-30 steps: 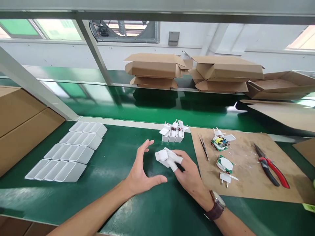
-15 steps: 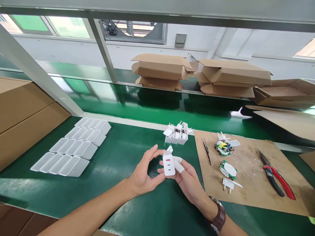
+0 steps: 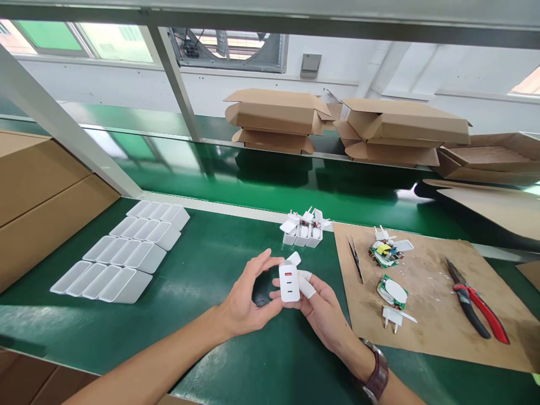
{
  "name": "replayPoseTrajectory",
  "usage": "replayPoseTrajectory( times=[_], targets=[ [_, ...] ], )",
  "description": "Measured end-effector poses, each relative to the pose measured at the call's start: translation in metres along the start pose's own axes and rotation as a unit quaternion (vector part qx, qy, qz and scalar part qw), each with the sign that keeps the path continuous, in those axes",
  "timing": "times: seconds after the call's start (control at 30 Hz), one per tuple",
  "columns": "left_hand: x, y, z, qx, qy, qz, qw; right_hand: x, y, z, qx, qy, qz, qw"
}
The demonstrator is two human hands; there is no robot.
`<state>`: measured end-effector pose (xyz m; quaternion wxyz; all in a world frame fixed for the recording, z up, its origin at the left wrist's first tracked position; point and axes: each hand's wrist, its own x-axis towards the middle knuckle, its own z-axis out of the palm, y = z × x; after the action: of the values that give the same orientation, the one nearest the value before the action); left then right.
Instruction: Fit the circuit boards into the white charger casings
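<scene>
Holding the white charger (image 3: 289,284) steady calls for a light side grip: the right hand (image 3: 323,306) grasps it with covered fingertips (image 3: 306,288) over the green desk (image 3: 211,253), slotted face toward the viewer. The left hand (image 3: 248,292) curves beside it, thumb and fingers spread apart; whether they press on it, I cannot tell. Keeping to the edges leaves that face uncovered and should spare the white flap (image 3: 294,258) at its top.
</scene>
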<state>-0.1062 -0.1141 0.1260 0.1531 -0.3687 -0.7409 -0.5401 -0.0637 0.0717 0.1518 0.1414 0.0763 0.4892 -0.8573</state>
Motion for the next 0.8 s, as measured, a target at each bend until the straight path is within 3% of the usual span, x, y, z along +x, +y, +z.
replayPoseTrajectory(
  times=[0.2, 0.33, 0.4, 0.47, 0.6, 0.8],
  targets=[
    [0.0, 0.0, 0.0, -0.003, -0.003, -0.005, 1.0, 0.0, 0.001, -0.001, -0.02, -0.005, -0.014, 1.0],
    [-0.002, -0.001, 0.0, -0.018, -0.02, -0.027, 0.999, 0.001, 0.003, -0.008, -0.13, 0.046, -0.118, 0.983],
    [-0.003, -0.001, 0.0, -0.032, -0.022, -0.048, 0.998, 0.002, 0.005, -0.012, -0.238, 0.089, -0.214, 0.943],
    [-0.004, -0.001, 0.0, -0.046, -0.019, -0.063, 0.997, 0.003, 0.007, -0.016, -0.348, 0.112, -0.302, 0.881],
    [-0.003, 0.0, 0.0, -0.055, -0.01, -0.085, 0.995, 0.005, 0.009, -0.019, -0.479, 0.106, -0.403, 0.773],
    [0.003, 0.005, -0.005, -0.056, -0.031, -0.119, 0.991, 0.004, 0.01, -0.019, -0.557, 0.101, -0.429, 0.704]
  ],
)
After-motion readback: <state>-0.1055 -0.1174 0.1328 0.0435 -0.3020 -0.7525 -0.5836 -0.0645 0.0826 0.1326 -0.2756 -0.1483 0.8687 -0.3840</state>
